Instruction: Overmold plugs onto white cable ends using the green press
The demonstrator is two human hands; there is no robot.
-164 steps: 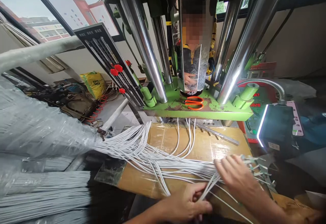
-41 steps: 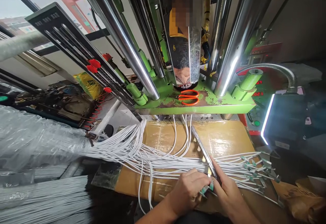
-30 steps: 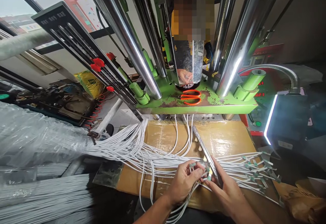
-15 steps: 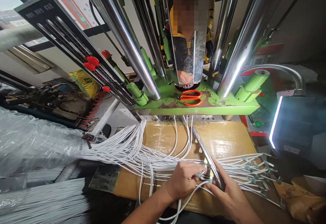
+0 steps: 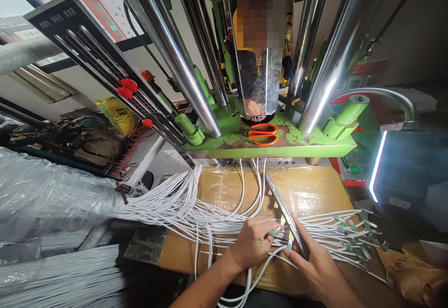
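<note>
A narrow metal bar (image 5: 280,202) lies slantwise over the brown surface (image 5: 311,189), its far end near the green machine plate (image 5: 227,151) and its near end in the right hand (image 5: 317,266). Small gold-coloured pieces (image 5: 276,205) stick out along the side of the bar that faces the left hand (image 5: 250,247).

The right hand is partly closed around the near end of the bar, its fingers along the outer side and its thumb on the inner side, by a green-ended connector (image 5: 290,241) at the bar's edge. A white cable (image 5: 271,257) curves from beside this connector down towards the person. The left hand is curled, with thumb and forefinger pressed together on a small green cable end (image 5: 274,233), just beside the bar. Its other fingers are folded in, and whether they hold more cables cannot be told.

Beneath and beyond the hands, a bundle of white cables (image 5: 217,226) runs across the surface. Its green-tipped ends (image 5: 350,228) fan out past the right hand; at the other side the cables reach the clear plastic wrap (image 5: 63,191). A few separate cables (image 5: 242,182) run from under the machine plate and curve into the bundle. Orange-handled scissors (image 5: 262,134) lie on top of the plate, between two shiny columns. A lit lamp (image 5: 399,168) stands at the right.
</note>
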